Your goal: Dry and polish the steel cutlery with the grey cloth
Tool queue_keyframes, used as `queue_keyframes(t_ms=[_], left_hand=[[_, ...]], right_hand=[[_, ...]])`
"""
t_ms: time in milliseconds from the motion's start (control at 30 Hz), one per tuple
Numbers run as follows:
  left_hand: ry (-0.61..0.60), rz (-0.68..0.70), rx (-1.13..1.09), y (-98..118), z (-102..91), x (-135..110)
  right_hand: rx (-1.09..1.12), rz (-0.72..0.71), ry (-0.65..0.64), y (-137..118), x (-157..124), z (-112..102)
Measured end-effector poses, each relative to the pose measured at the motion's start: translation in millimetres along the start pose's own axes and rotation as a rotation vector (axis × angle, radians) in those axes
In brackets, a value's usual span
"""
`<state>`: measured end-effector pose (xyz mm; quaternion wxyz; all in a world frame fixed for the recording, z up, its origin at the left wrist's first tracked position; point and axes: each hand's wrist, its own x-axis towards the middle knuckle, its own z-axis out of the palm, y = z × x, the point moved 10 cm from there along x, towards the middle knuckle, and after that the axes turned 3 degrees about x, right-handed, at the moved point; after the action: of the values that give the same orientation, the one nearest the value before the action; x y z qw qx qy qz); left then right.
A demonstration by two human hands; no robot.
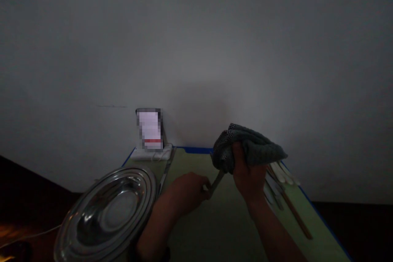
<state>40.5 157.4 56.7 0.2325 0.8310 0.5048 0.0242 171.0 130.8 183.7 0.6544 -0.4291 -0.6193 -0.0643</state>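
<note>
My left hand (192, 192) pinches one end of a thin, flat utensil handle (217, 183) above the middle of the table. The handle slants up to the right and disappears into a grey-green cloth (260, 147) with a checked edge. My right hand (248, 176) grips this bunched cloth, its thumb across the near side. The cloth hides the utensil's other end, so I cannot tell its kind. To the left of my left forearm stand shiny metal basins (118, 208), nested one in another.
A phone (150, 129), its screen blurred, leans upright near the wall behind a white power strip (150, 154). Along the table's right side lie pale utensils (281, 172), flat blades (273, 190) and a brown wooden stick (297, 217). The green tabletop (211, 229) has blue edges.
</note>
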Motion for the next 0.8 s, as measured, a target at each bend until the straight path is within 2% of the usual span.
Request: queue_keyframes(t_ms=[233,367,600,800], left_hand=[[0.013,-0.015,0.040,-2.6,-1.5,-1.7],[0.026,-0.035,0.105,-4.3,-4.0,-0.8],[0.001,-0.069,0.190,1.4,14.0,12.4],[-0.060,-0.110,0.208,-6.7,29.5,22.8]], right_hand=[[0.093,-0.123,-0.117,-16.8,-0.4,13.3],[0.121,-0.134,-0.164,-16.4,-5.1,24.7],[0.188,-0.080,-0.171,-12.5,-4.3,26.6],[0.219,-0.042,-0.213,-4.3,-11.1,40.9]])
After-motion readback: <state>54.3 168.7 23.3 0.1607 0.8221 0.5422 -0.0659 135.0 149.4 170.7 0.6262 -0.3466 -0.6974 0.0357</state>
